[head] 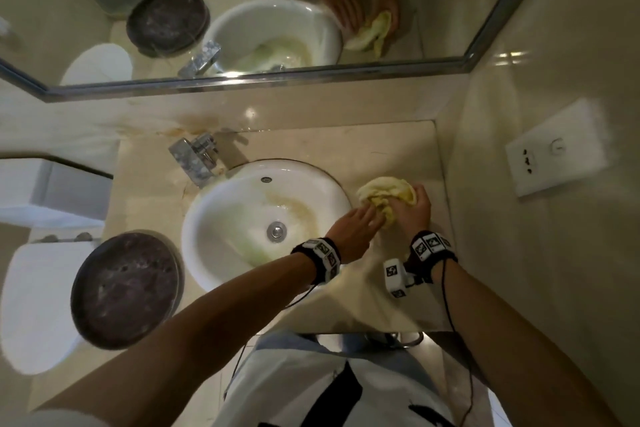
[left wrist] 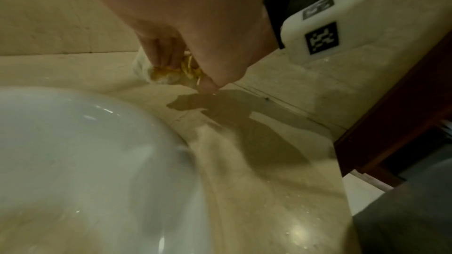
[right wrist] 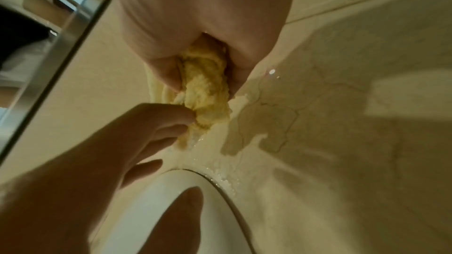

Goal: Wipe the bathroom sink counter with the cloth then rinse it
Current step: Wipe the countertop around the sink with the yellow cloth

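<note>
Gripping crumpled yellow cloth [head: 382, 191]

Black wristbands [head: 320, 258] with white coded tiles, white tagged block [head: 394, 277], thin black cables [head: 445, 288], white-and-black top [head: 294, 388]

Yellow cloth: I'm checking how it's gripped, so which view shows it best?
The right wrist view: the yellow cloth fills the centre, bunched in the right hand, with the left hand touching its end. The head view shows it small on the counter beside the sink; the left wrist view shows only a scrap under fingers.
</note>
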